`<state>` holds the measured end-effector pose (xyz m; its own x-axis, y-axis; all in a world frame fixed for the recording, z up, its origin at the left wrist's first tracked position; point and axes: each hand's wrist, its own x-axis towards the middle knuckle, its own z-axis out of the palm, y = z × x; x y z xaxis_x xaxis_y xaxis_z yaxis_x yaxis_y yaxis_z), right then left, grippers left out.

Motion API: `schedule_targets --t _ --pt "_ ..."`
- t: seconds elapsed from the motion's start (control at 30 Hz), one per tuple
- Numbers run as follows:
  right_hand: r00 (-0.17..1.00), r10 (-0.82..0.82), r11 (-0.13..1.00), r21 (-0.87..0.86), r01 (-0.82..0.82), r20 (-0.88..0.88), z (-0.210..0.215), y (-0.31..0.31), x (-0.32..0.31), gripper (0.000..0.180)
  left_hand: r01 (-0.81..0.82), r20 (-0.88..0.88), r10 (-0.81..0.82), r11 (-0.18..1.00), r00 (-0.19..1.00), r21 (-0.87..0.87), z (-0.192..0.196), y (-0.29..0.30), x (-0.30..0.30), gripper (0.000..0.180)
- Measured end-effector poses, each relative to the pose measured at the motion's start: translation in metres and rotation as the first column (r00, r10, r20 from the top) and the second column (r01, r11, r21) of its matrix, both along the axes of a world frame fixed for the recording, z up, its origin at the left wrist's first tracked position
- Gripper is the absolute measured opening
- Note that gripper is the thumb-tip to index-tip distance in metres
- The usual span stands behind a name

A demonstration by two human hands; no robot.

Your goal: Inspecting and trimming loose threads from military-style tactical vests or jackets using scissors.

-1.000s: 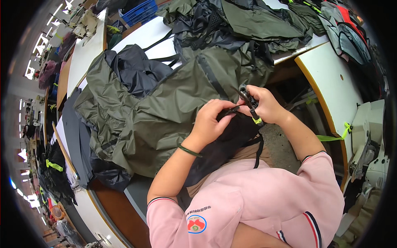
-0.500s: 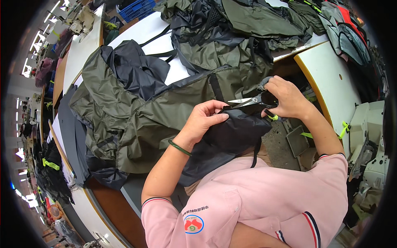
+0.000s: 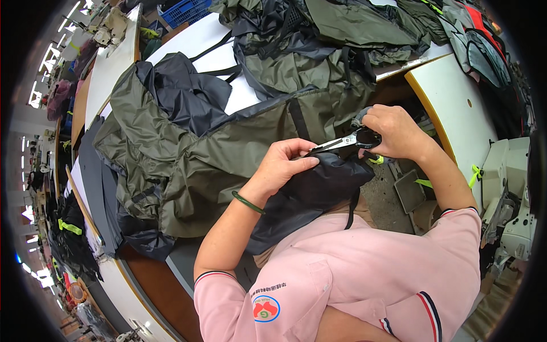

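My left hand, a green bangle on its wrist, pinches the edge of a dark fabric piece that drapes down over my lap. In my right hand is a pair of scissors with dark handles. Their blades point left and lie nearly closed at the fabric edge, just by my left fingertips. Whether the blades have cut through anything is too small to tell. Beyond my hands a large olive-green fabric piece with dark panels spreads over the table and hangs off its near edge.
More olive and black fabric is heaped at the back of the white table. On the right stand another white tabletop and a pale sewing machine. Dark grey sheets lie at left. A blue crate sits far back.
The scissor blades, parted before, have come together at the fabric edge. My right hand has shifted slightly left; my left hand keeps its pinch.
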<state>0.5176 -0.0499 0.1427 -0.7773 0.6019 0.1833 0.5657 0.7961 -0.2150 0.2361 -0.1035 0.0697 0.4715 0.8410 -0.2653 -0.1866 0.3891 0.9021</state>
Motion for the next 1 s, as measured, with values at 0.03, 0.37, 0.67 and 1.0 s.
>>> schedule_targets --t 0.03,0.37,0.67,1.0 --pt "1.000 -0.003 1.000 0.004 0.003 -0.002 0.002 -0.001 0.002 0.048 0.011 -0.007 -0.011 1.000 1.000 0.005 0.003 0.000 0.001 0.023" --pt "0.996 -0.090 0.995 -0.053 0.090 -0.009 0.000 0.000 0.009 0.045 0.030 -0.009 -0.030 0.998 1.000 0.049 0.011 0.005 -0.001 0.023" --pt "0.641 -0.636 0.772 -0.340 0.538 -0.430 0.004 0.069 0.065 0.047 -0.754 0.267 0.780 0.358 0.565 0.550 0.179 0.087 -0.192 0.025" --pt "0.709 -0.537 0.827 -0.119 0.550 -0.456 -0.053 0.198 0.040 0.042 0.090 -0.225 0.789 0.334 -0.572 0.938 0.154 0.118 -0.342 0.072"
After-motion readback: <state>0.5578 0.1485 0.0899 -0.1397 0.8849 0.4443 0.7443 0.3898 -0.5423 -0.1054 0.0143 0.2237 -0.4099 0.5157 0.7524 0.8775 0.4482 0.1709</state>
